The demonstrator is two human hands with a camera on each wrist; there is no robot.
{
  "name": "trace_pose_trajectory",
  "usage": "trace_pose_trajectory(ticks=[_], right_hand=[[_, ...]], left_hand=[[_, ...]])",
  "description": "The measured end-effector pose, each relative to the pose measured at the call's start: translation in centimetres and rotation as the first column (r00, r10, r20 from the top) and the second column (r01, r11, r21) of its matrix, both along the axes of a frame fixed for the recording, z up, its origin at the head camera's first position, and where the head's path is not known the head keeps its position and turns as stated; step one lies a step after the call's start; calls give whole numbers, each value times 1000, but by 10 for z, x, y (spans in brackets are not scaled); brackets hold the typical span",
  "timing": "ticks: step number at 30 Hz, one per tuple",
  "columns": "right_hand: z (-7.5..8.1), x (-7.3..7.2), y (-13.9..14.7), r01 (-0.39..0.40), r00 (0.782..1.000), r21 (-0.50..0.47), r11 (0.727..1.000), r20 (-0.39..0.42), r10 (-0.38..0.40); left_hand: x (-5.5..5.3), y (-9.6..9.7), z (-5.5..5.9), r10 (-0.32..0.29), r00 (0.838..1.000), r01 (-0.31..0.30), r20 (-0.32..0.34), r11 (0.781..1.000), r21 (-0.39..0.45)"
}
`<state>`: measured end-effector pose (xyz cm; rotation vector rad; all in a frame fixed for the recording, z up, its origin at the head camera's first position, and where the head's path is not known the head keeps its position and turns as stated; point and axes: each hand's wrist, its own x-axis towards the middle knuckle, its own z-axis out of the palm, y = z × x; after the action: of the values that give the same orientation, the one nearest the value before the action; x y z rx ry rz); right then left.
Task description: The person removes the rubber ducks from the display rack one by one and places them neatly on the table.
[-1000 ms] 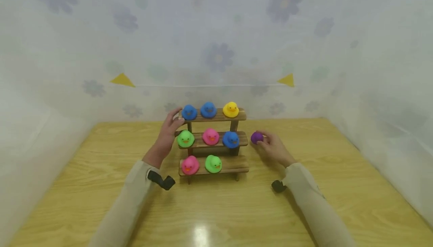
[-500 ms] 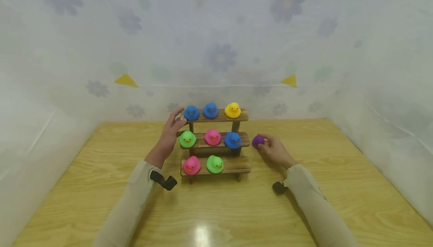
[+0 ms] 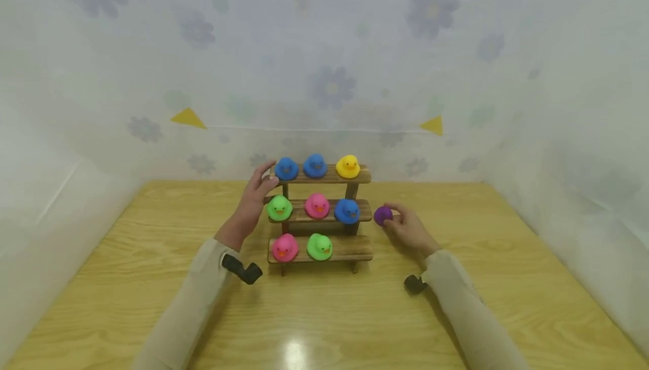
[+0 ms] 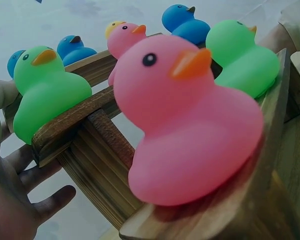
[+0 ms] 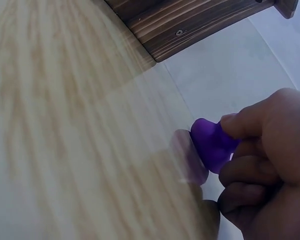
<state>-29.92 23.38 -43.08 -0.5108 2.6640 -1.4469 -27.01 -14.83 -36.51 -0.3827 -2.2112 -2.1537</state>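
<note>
A three-tier wooden display stand (image 3: 350, 254) holds several rubber ducks. Its top board bears two blue ducks and a yellow duck (image 3: 348, 166). On the middle board sit a green duck (image 3: 279, 208), a pink one and a blue one. The bottom board carries a pink duck (image 4: 185, 125) and a green duck (image 3: 320, 247) to its right. My left hand (image 3: 249, 206) holds the stand's left end, thumb and index finger at the top board, other fingers spread behind. To the stand's right, my right hand (image 3: 410, 228) pinches a small purple rubber duck (image 5: 207, 145), low at the tabletop and partly covered by fingers.
Everything stands on a wood-grain table (image 3: 324, 313). Whitish flowered sheeting (image 3: 324, 49) encloses the back and both sides, with two yellow triangles on the back sheet. A dark wrist camera (image 3: 243, 269) hangs at each cuff.
My right hand, with the purple duck, has shifted slightly toward me. My left hand and the ducks on the stand keep their places; the head view sways a little.
</note>
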Motion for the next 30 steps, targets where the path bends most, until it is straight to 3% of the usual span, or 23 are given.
trace_pose_trajectory(ticks=[10, 20, 25, 30], right_hand=[[6, 7, -5, 50, 997, -12, 999, 54, -49], [44, 13, -7, 75, 988, -70, 995, -128, -83], [69, 37, -27, 20, 979, -95, 995, -198, -39], [94, 65, -46, -41, 943, -100, 994, -332, 5]], left_hand=[[2, -3, -4, -7, 1000, 7, 21, 1000, -3], [-7, 2, 4, -10, 1000, 10, -12, 1000, -6], [-5, -2, -1, -8, 1000, 8, 3, 1000, -11], [-4, -1, -4, -19, 1000, 19, -6, 1000, -1]])
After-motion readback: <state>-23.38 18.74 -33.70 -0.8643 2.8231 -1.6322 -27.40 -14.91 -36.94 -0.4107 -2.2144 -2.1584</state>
